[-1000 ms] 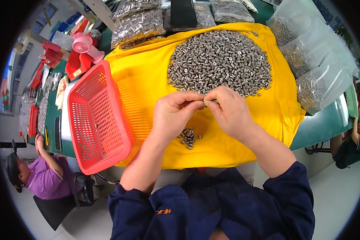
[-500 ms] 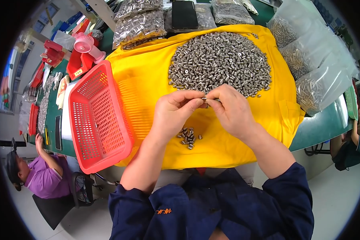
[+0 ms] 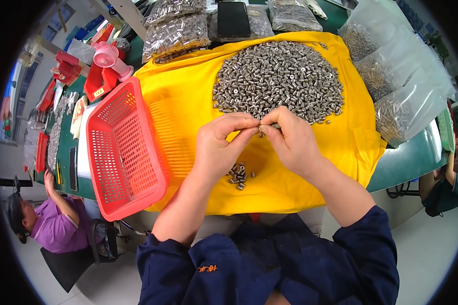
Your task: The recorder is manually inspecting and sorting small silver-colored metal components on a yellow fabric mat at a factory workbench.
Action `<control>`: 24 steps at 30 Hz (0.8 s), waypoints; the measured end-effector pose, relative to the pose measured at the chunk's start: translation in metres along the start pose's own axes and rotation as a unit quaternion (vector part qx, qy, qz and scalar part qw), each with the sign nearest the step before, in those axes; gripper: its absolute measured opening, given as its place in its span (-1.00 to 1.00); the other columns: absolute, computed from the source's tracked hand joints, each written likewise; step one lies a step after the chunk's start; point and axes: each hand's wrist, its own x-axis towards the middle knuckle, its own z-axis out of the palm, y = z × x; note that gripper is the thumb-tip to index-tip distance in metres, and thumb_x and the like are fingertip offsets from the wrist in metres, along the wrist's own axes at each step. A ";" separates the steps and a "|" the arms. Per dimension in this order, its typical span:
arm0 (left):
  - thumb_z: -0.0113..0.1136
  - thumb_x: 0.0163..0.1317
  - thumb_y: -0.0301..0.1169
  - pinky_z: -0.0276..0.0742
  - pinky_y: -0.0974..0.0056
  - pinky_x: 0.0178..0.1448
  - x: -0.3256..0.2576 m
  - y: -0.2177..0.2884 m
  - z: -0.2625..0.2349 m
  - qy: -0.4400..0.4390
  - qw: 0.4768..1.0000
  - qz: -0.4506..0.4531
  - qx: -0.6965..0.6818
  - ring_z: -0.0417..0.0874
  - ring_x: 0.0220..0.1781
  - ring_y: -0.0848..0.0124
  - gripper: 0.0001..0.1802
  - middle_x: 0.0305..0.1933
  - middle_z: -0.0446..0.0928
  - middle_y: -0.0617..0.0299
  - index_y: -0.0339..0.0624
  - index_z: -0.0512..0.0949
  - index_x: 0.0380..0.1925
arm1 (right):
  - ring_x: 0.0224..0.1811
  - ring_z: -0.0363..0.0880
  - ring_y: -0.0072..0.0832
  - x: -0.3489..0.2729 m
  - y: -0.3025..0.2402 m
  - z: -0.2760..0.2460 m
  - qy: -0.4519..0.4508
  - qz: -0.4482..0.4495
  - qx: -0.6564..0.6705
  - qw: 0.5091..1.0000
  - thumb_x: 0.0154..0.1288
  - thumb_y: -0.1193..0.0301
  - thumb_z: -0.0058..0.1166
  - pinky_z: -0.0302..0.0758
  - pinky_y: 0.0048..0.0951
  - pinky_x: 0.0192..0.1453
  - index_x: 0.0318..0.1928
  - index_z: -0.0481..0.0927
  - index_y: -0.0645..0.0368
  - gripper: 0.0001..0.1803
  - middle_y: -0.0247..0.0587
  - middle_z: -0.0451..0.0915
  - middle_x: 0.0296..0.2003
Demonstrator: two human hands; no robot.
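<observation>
Small metal part (image 3: 261,130): pinched between the fingertips of both hands, held above the yellow cloth, just in front of the near edge of the big heap; too small to tell its exact shape.
Left hand (image 3: 220,145): fingers curled in, thumb and forefinger closed on the small metal part from the left; the tips meet those of the other hand.
Right hand (image 3: 290,140): thumb and forefinger closed on the same part from the right; the remaining fingers are folded toward the palm.
Small pile (image 3: 239,174): a few grey metal pieces lying on the cloth below and between the two hands, near the left wrist, well apart from the big heap.
Big heap (image 3: 277,81): a broad, roughly round spread of like grey metal pieces on the far half of the cloth, its near edge just beyond the fingertips.
Yellow cloth (image 3: 188,112): covers the middle of the green table (image 3: 402,157) and hangs over the near edge.
Red basket (image 3: 122,150): slotted plastic, tilted, resting at the left edge of the cloth, beside the left forearm.
Clear bags (image 3: 397,76): filled with metal pieces, stacked at the right of the cloth; further bags lie along the far edge.
Other person (image 3: 51,223): in a purple top, seated at lower left, one hand on the table.
</observation>
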 end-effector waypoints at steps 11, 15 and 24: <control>0.18 0.03 -0.60 0.48 0.48 -0.22 0.000 0.007 -0.002 -0.004 0.990 -0.091 -0.110 0.56 -0.33 0.54 -0.89 -0.37 0.56 0.24 -0.32 0.54 -0.38 | -0.38 0.47 -0.18 0.000 -0.004 -0.005 -0.014 0.029 0.010 0.999 0.12 0.51 -0.02 0.39 -0.29 -0.33 -0.37 0.39 0.20 -0.93 -0.13 0.47 -0.47; 0.17 0.08 -0.58 0.48 0.49 -0.22 -0.001 0.008 -0.004 -0.029 0.974 -0.137 -0.178 0.55 -0.33 0.57 -0.88 -0.37 0.56 0.26 -0.32 0.53 -0.34 | -0.40 0.47 -0.18 0.000 -0.002 -0.005 -0.008 -0.006 -0.019 1.000 0.12 0.50 -0.01 0.39 -0.28 -0.34 -0.37 0.40 0.20 -0.93 -0.13 0.48 -0.48; 0.15 0.10 -0.57 0.48 0.49 -0.22 -0.001 0.011 -0.005 -0.037 0.965 -0.136 -0.221 0.55 -0.34 0.56 -0.88 -0.37 0.56 0.26 -0.32 0.53 -0.32 | -0.41 0.47 -0.19 -0.001 -0.007 -0.007 0.000 -0.007 0.000 1.000 0.11 0.51 0.01 0.39 -0.30 -0.37 -0.38 0.39 0.20 -0.91 -0.14 0.47 -0.48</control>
